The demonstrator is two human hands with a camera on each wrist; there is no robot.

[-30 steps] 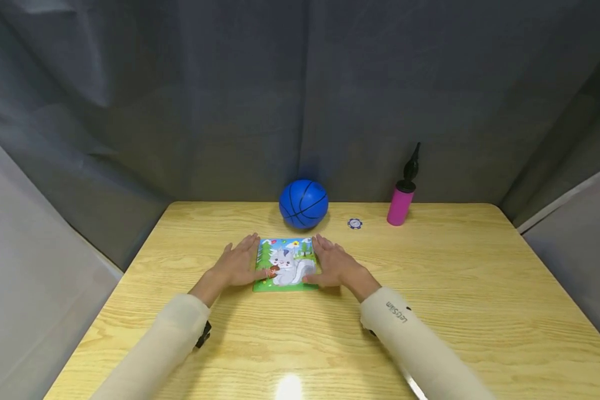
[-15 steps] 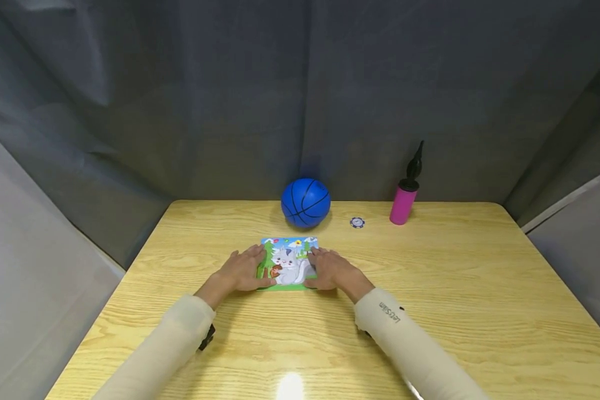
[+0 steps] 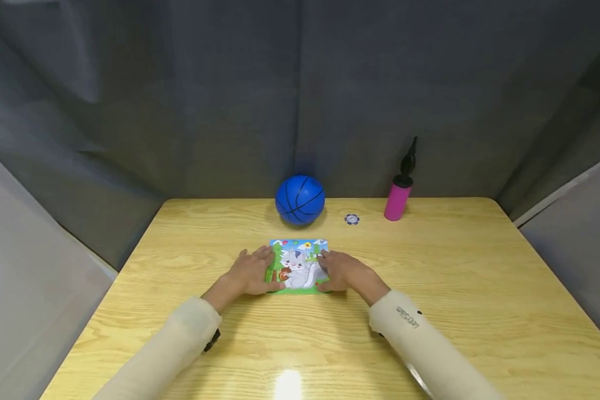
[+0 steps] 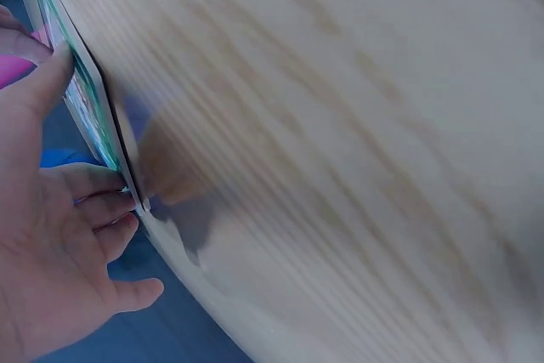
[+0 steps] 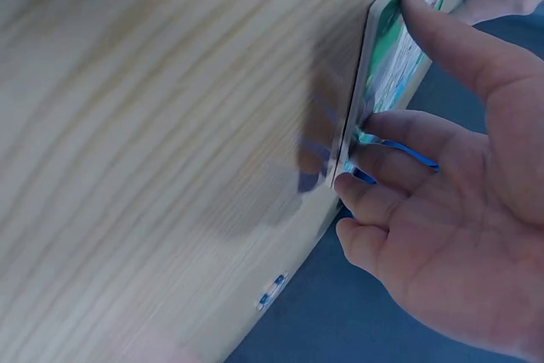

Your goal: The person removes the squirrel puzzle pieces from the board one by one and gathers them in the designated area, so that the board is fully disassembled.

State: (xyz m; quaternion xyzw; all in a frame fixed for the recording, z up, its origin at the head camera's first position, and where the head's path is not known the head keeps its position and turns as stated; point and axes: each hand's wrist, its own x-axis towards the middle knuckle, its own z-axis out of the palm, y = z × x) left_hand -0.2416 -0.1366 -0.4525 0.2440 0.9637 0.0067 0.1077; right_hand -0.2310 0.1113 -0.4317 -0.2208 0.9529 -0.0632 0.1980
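Observation:
A flat picture board [image 3: 300,272], printed with a grey squirrel holding an acorn, lies on the wooden table between the two hands. At its left side edge, my left hand [image 3: 250,272] holds it with the thumb over the printed face and the fingers along the edge. My right hand [image 3: 347,272] grips the right side edge the same way. In the left wrist view the left thumb [image 4: 55,74] lies on the board's green border. The right wrist view shows the right thumb [image 5: 442,31] on the face and bent fingers against the side.
Behind the board a blue basketball [image 3: 300,200] stands near the table's back edge. To its right lie a blue and white poker chip [image 3: 352,219] and, farther right, an upright pink hand pump [image 3: 398,201] with a black top. A dark curtain [image 3: 220,100] hangs behind the table.
The board has shifted a little to the right relative to the ball, along with both hands. The fingers have drawn in along its side edges. The head view has shifted slightly.

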